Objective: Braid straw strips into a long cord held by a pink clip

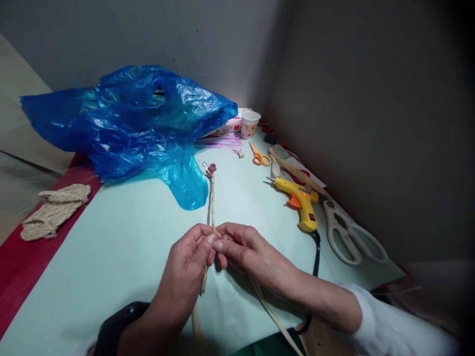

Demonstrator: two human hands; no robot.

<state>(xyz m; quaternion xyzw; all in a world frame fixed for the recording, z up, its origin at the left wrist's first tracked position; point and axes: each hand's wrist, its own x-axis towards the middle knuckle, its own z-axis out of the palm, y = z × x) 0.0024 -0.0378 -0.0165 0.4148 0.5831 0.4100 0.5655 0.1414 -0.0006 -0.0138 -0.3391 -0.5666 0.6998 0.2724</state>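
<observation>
A thin braided cord [213, 202] of pale, straw-like fibre runs away from me along the table, its far end in a dark red binder clip [211, 170]. My left hand [191, 259] pinches the near end of the braid between thumb and fingers. Beside it, almost touching, my right hand [247, 249] is also closed on the fibre strands. Loose strands [274, 316] trail from under my right hand toward the table's near edge, and a shorter strand [204, 282] hangs below my left. The exact crossing of the strands is hidden by my fingers.
A crumpled blue plastic bag [148, 128] spreads over the back left. Small woven slippers [55, 212] lie on the left. To the right are a yellow glue gun [302, 200] with black cord, large scissors [347, 232], small orange scissors [259, 155] and a paper cup [250, 124].
</observation>
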